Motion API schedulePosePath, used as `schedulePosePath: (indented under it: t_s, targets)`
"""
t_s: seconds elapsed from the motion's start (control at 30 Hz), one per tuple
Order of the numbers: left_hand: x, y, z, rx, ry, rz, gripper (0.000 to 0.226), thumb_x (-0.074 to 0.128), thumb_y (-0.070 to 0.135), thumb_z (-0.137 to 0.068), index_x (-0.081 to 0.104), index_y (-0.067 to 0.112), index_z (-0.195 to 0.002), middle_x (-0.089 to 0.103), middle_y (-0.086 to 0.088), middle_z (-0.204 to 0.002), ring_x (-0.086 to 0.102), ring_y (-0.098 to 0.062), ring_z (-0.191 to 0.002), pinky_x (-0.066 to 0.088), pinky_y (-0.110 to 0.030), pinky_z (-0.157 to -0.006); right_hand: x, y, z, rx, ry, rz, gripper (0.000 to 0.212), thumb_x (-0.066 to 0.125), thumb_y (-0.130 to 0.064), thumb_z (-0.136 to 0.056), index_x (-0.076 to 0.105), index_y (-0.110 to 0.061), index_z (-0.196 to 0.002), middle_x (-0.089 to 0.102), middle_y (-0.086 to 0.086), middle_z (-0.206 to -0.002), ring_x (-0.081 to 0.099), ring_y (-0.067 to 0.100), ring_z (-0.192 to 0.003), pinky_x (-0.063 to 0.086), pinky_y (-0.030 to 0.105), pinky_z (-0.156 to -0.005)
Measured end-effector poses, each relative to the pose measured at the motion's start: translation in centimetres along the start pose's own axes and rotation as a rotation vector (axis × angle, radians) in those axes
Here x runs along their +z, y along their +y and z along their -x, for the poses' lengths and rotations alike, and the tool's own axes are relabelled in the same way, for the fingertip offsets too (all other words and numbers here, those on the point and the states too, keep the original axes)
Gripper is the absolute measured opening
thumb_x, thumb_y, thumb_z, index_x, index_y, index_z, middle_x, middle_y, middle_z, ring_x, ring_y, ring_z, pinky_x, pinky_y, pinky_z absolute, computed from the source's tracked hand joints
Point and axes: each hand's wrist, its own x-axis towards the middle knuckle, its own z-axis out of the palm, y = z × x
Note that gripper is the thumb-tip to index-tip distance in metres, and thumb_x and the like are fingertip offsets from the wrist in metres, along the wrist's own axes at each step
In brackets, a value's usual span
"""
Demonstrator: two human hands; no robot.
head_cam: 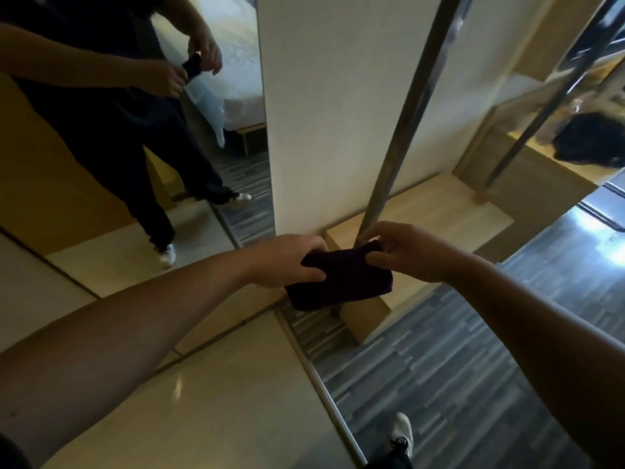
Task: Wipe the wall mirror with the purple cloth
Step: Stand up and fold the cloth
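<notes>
Two hands are on the cloth, and both are working it. The left hand (287,260) has its fingers curled over the near-left end with the thumb underneath, clamped on the fabric. The right hand (402,250) pinches the upper right corner between thumb and fingertips, pulling it taut. Between them hangs the purple cloth (341,282), dark, bunched into a thick folded pad, held in mid-air in front of the body and touching nothing else. My read: this is a fold or a re-grip, squaring the cloth into a flat pad before it goes to the glass, which would explain why both hands hold it at opposite ends instead of one hand pressing it flat.

Out from there, the wall mirror (118,147) stands to the left, running tall down to the floor, and it reflects the same pose, both hands on a dark bundle at waist height. The cloth is well apart from the glass, so no wiping contact right now. Right of the mirror is a pale wall panel (331,113), then a slanting metal pole (406,123) rising from a low wooden shelf (439,211). Below, a white shoe (402,431) stands on striped grey flooring.
</notes>
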Motion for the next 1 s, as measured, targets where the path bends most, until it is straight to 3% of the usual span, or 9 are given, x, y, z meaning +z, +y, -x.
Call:
schedulePosePath:
  t_s: [0.1,0.2,0.33,0.57,0.7,0.8,1.0]
  targets:
    - [1.4,3.1,-4.9,0.040,-0.056,-0.035,0.010,0.057,0.035,-0.098,0.050,0.037,-0.105,0.050,0.023,-0.092,0.050,0.007,-0.082,0.036,-0.016,-0.064,-3.0,3.6,1.6,0.007,-0.151,0.135,0.049,0.071,-0.031,-0.089,0.049,-0.031,-0.132,0.065,-0.013,-0.100,0.066,0.003,-0.090,0.052,0.013,-0.072]
    - [3.4,5.5,-10.2,0.063,-0.120,-0.071,0.014,0.054,0.037,-0.100,0.057,0.028,-0.111,0.057,0.014,-0.102,0.053,0.002,-0.089,0.045,-0.023,-0.075,-5.6,8.7,1.6,-0.025,-0.240,0.328,0.029,0.067,-0.037,-0.091,0.058,-0.030,-0.118,0.064,-0.014,-0.094,0.062,-0.002,-0.083,0.045,0.010,-0.069]
    - [6.3,7.5,-17.7,0.041,-0.120,-0.114,0.024,0.054,0.043,-0.098,0.058,0.028,-0.116,0.055,0.009,-0.109,0.054,-0.007,-0.098,0.049,-0.039,-0.089,-9.6,16.9,0.3,-0.040,-0.311,0.379,0.013,0.059,-0.040,-0.096,0.063,-0.029,-0.101,0.064,-0.012,-0.087,0.060,-0.001,-0.078,0.039,0.013,-0.066]
    - [10.8,11.2,-27.5,-0.083,-0.182,-0.049,0.030,0.065,0.037,-0.093,0.053,0.032,-0.121,0.058,0.011,-0.111,0.056,-0.009,-0.100,0.047,-0.028,-0.080,-14.4,28.7,-1.7,-0.017,-0.431,0.349,0.007,0.058,-0.034,-0.097,0.065,-0.032,-0.099,0.065,-0.012,-0.086,0.058,-0.003,-0.073,0.039,0.012,-0.063]
    - [14.2,10.0,-30.8,-0.139,-0.191,-0.111,0.023,0.060,0.034,-0.097,0.056,0.027,-0.119,0.058,0.009,-0.110,0.057,-0.013,-0.098,0.049,-0.033,-0.079,-13.6,33.5,-3.6,-0.001,-0.487,0.365,0.019,0.059,-0.027,-0.097,0.063,-0.028,-0.116,0.060,-0.015,-0.087,0.052,-0.006,-0.074,0.036,0.011,-0.063]
    - [17.3,7.9,-33.1,-0.197,-0.188,-0.206,0.019,0.056,0.033,-0.099,0.056,0.025,-0.117,0.060,0.005,-0.106,0.061,-0.018,-0.091,0.053,-0.041,-0.075,-11.4,36.7,-5.5,0.023,-0.541,0.417,0.023,0.057,-0.026,-0.098,0.061,-0.025,-0.121,0.056,-0.012,-0.085,0.053,0.005,-0.075,0.037,0.020,-0.062]
    - [23.5,2.4,-36.9,-0.197,-0.171,-0.192,0.013,0.051,0.030,-0.101,0.057,0.024,-0.110,0.060,0.004,-0.105,0.060,-0.017,-0.088,0.050,-0.037,-0.068,-6.9,43.2,-9.6,0.056,-0.549,0.429,0.013,0.056,-0.026,-0.098,0.062,-0.025,-0.110,0.062,-0.004,-0.088,0.059,0.016,-0.078,0.044,0.023,-0.062]
